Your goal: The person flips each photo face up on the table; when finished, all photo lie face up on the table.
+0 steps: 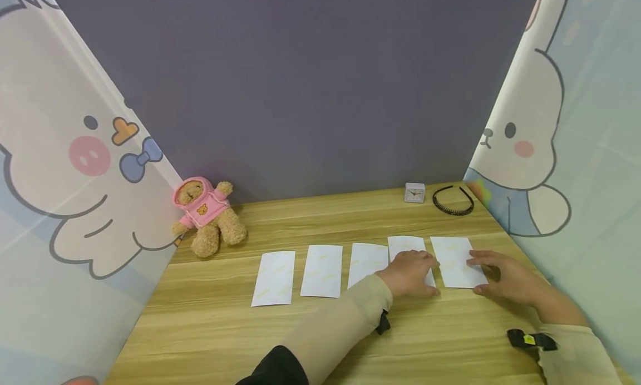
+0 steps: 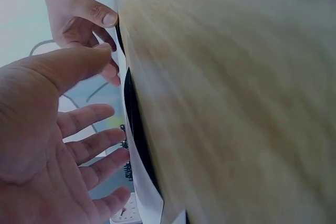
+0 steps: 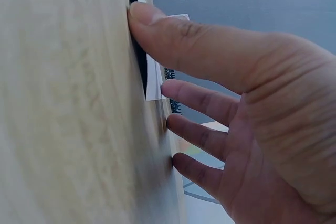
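Note:
Several white paper cards with faint yellow marks lie in a row on the wooden table. My left hand (image 1: 409, 272) hovers over the second card from the right (image 1: 407, 243), its fingers spread and partly hiding it. At the right edge of the rightmost card (image 1: 454, 262) is my right hand (image 1: 511, 279), thumb by the near corner and a finger on the card. In the right wrist view the thumb (image 3: 173, 38) reaches the edge of a card (image 3: 153, 80), and the other fingers are spread. The left wrist view shows the left palm (image 2: 47, 166) with loose fingers, holding nothing.
At the back right stand a small white clock (image 1: 414, 193) and a black headband (image 1: 453, 202). A teddy bear in a pink hoodie (image 1: 206, 212) sits at the back left. A grey panel (image 1: 310, 95) closes the back, with cartoon-printed walls (image 1: 591, 168) on both sides.

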`<state>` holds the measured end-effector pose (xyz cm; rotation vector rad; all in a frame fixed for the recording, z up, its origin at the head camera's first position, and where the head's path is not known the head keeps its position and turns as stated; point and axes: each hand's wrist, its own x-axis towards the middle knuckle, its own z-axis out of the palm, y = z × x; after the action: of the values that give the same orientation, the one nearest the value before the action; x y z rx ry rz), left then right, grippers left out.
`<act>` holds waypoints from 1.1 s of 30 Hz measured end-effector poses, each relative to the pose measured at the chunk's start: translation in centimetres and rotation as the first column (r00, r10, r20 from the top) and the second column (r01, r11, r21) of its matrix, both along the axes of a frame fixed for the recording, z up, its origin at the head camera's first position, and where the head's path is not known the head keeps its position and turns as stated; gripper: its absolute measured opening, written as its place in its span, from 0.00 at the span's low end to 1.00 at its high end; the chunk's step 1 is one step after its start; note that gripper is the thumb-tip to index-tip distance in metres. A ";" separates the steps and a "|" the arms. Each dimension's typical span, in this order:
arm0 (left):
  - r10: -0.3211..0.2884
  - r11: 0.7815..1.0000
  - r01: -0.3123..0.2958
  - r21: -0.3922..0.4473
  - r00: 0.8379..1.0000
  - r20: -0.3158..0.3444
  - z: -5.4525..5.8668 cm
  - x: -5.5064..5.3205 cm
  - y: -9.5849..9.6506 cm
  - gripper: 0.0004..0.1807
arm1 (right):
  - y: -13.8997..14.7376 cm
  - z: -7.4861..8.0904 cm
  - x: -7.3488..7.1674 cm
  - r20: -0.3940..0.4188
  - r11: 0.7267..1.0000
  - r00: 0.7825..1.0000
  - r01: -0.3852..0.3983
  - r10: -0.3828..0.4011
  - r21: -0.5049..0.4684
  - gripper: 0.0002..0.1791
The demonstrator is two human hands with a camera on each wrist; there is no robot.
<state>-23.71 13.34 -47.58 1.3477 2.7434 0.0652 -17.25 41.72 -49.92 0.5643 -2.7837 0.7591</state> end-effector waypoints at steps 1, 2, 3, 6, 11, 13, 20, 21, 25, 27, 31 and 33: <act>0.002 1.000 -0.002 -0.013 1.000 0.003 0.0 0.0 0.1 0.36 | 0.0 0.0 0.0 0.002 1.000 1.000 -0.003 0.003 -0.005 0.32; 0.003 1.000 -0.003 -0.024 1.000 0.003 -0.1 0.0 0.2 0.36 | 0.0 -0.1 0.0 0.003 1.000 1.000 -0.007 0.007 -0.011 0.31; 0.007 0.999 -0.006 -0.035 1.000 0.005 -0.1 0.1 0.3 0.35 | 0.0 -0.1 0.0 -0.001 1.000 1.000 -0.009 0.009 -0.016 0.29; 0.010 0.999 -0.010 -0.051 1.000 0.001 -0.1 0.2 0.5 0.34 | 0.1 -0.2 0.0 -0.007 0.999 1.000 -0.016 0.015 -0.029 0.27; 0.018 0.998 -0.019 -0.068 1.000 -0.013 -0.1 0.5 0.8 0.32 | 0.0 -0.3 0.1 0.019 0.998 1.000 -0.014 0.015 -0.062 0.22; 0.021 0.997 -0.023 -0.075 1.000 -0.017 -0.2 0.5 0.9 0.32 | -0.1 -0.2 0.2 0.031 0.998 0.999 -0.009 0.011 -0.068 0.19; 0.024 0.997 -0.026 -0.069 0.999 -0.022 -0.1 0.6 0.9 0.30 | -0.2 0.1 0.4 0.015 0.996 1.000 -0.019 0.020 -0.087 0.10; 0.025 0.998 -0.026 -0.063 0.999 -0.021 -0.1 0.6 1.0 0.29 | -0.2 0.1 0.4 0.002 0.995 1.000 -0.023 0.023 -0.093 0.10; 0.029 0.999 -0.030 -0.036 0.999 -0.019 0.0 0.6 1.0 0.27 | -0.3 0.1 0.5 -0.050 0.993 0.998 -0.033 0.028 -0.113 0.10; 0.032 0.999 -0.033 -0.022 0.999 -0.016 0.0 0.6 1.1 0.27 | -0.3 0.2 0.5 -0.064 0.991 0.998 -0.029 0.021 -0.129 0.10; 0.036 0.999 -0.036 0.008 0.999 -0.013 0.1 0.6 1.0 0.26 | -0.2 0.3 0.6 -0.058 0.985 0.998 -0.014 0.004 -0.169 0.09; 0.037 0.999 -0.037 0.023 0.999 -0.012 0.1 0.5 1.0 0.26 | -0.1 0.3 0.6 -0.055 0.981 0.998 -0.014 0.004 -0.191 0.10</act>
<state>-23.17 14.32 -47.51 1.3071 2.7864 0.0908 -16.63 41.60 -49.65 0.5522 -2.6219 0.9851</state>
